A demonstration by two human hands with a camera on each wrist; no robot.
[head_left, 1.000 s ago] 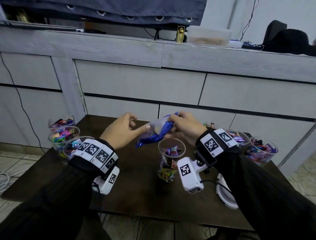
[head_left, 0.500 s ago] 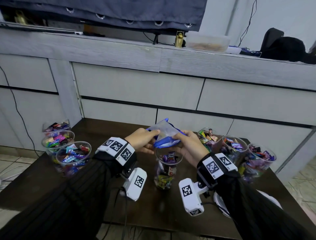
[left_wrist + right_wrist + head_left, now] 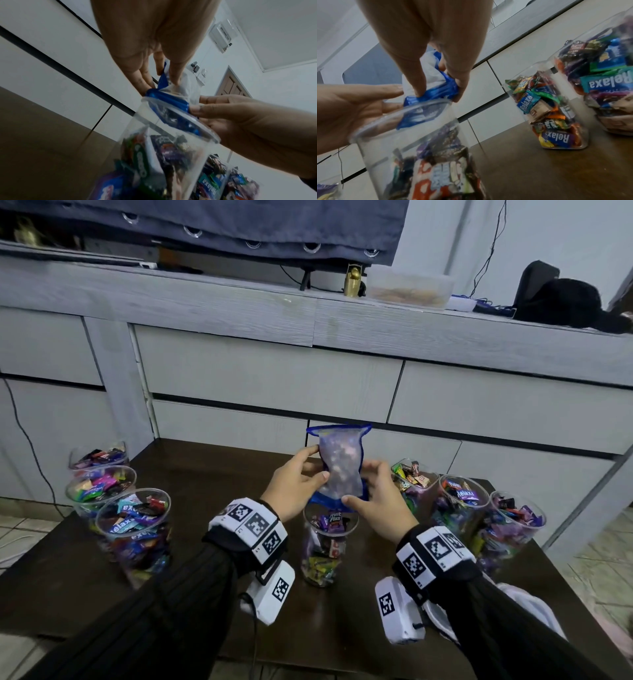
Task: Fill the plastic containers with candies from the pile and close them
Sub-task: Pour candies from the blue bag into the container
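Centre-frame container (image 3: 327,546) part full, lidless, bag (image 3: 339,470) upended over its mouth, pinched by left hand (image 3: 294,484) and right hand (image 3: 380,501), fingers curled on plastic; three cups lower left (image 3: 133,529) and three right (image 3: 462,505) heaped, no lids on, closing seemingly all outstanding.

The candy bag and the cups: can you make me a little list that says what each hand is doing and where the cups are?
bag: clear with blue edges, held upended over the middle cup
left hand: pinches the side of the bag
right hand: pinches the blue lower end of the bag
middle cup: open, partly filled with candies
left cups: three, full, no lids
right cups: three, full, no lids
table: dark wood
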